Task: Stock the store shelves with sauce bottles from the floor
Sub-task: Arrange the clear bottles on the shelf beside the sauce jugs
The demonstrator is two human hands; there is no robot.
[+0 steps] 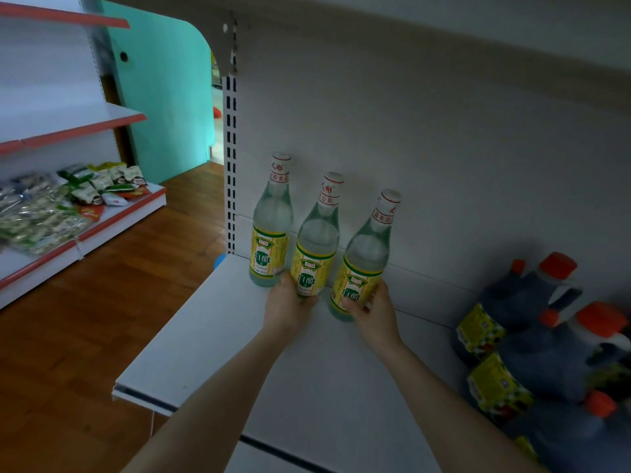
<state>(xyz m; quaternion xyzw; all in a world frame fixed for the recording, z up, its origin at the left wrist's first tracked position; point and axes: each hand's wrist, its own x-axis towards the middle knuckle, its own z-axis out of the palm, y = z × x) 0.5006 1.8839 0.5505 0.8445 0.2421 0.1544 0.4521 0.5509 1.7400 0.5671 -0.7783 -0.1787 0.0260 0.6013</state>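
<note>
The left hand [288,307] has its grip around the middle bottle [316,240]. The right hand [374,310] has its grip around the right bottle [365,257]. A third bottle [272,223] stands just left of the left grip, on the shelf [211,339].

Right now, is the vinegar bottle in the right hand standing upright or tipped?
Tipped. The right-hand vinegar bottle leans with its cap toward the right, gripped near its base by the right hand; whether its base rests on the shelf cannot be told.

Two bare forearms, no sleeves visible up to the frame edge. Left hand [288,307] and right hand [374,310]: no gloves, rings, watch or bands. Fingernails short, unpainted where visible.
</note>
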